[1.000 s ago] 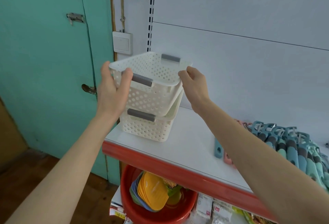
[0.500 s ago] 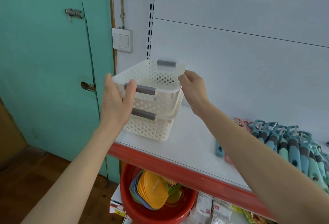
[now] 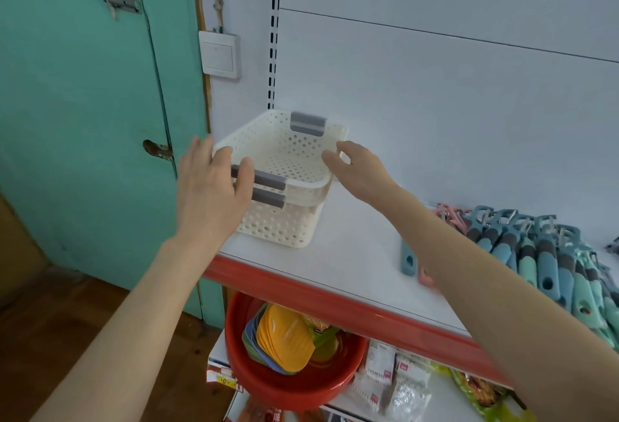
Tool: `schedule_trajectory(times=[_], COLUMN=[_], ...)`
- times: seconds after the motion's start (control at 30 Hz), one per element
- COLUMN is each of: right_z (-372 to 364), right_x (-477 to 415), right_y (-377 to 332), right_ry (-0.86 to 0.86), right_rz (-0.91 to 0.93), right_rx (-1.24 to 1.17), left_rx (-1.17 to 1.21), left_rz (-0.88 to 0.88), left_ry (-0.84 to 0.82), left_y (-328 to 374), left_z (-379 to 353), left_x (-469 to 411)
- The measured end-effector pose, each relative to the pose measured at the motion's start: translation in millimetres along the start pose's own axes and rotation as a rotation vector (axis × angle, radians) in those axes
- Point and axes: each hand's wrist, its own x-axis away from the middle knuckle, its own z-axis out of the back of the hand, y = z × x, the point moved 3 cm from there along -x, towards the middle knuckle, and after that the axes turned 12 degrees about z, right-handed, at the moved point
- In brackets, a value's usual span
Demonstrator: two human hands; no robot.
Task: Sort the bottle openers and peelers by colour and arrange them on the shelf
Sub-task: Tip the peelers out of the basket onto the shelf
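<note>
Fingers (image 3: 223, 158) relaxed — left hand (image 3: 209, 194), right hand (image 3: 362, 174) flank stacked baskets (image 3: 279, 224).

At centre the baskets (image 3: 278, 220) are cream, dotted all over with round holes, and their handles (image 3: 307, 124) are grey. The shelf (image 3: 351, 254) is white with a red edge (image 3: 335, 297). At right the peelers (image 3: 536, 254) run blue and mint with dark grey grips, a few of them pink. Far left is a teal door (image 3: 83, 120). Lower centre, a red bowl (image 3: 294, 391) holds yellow and blue pieces (image 3: 284, 338).

1 head view, looking forward and down, close over the white shelf (image 3: 351, 254)
</note>
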Motion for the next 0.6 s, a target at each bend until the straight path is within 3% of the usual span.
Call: schedule_trajectory(times=[0.2, 0.37, 0.47, 0.6], right_z=[31, 75, 104, 136], right_x=[31, 94, 135, 180], right_y=[20, 56, 89, 129], right_ry=[0.105, 0.2, 0.254, 0.288], right_rz=[0.02, -0.022, -0.109, -0.248], right_rx=[0.009, 0.072, 0.157, 0.26], left_rx=[0.257, 0.238, 0.263, 0.312], left_rz=[-0.338, -0.534, -0.595, -0.58], left_ry=[-0.023, -0.069, -0.128, -0.352], left_y=[55, 102, 128, 158], left_z=[-4, -32, -52, -90], left_x=[31, 64, 81, 98])
